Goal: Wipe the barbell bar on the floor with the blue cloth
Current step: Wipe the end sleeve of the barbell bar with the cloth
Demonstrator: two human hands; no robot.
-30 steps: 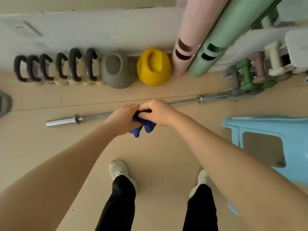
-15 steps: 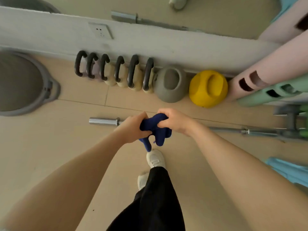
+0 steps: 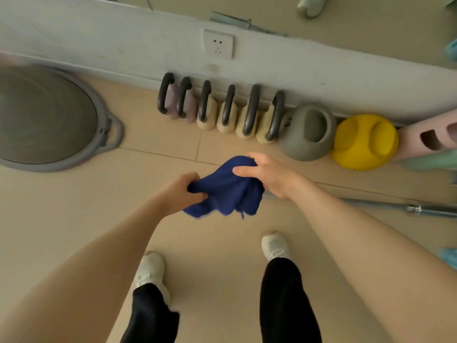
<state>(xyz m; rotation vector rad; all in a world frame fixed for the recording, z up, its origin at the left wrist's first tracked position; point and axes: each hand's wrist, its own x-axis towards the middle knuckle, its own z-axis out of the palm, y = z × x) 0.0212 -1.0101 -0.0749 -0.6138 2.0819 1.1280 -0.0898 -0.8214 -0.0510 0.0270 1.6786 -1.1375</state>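
Observation:
A dark blue cloth (image 3: 226,190) hangs bunched between both hands above the floor. My left hand (image 3: 179,191) pinches its left corner, and my right hand (image 3: 265,175) grips its upper right part. The steel barbell bar (image 3: 395,205) lies on the beige floor and shows only to the right of my right forearm, with its collar near the right edge. Its left part is hidden behind the cloth and hands.
Several kettlebells (image 3: 217,108) line the white wall, followed by a grey one (image 3: 306,133) and a yellow one (image 3: 366,142). A grey round balance trainer (image 3: 47,117) sits at left. Pink and green rollers (image 3: 435,139) lean at right. My two feet stand below the hands.
The view has shifted left along the wall, so the kettlebells sit further right. The cloth has been spread wider between the hands. My feet now stand apart.

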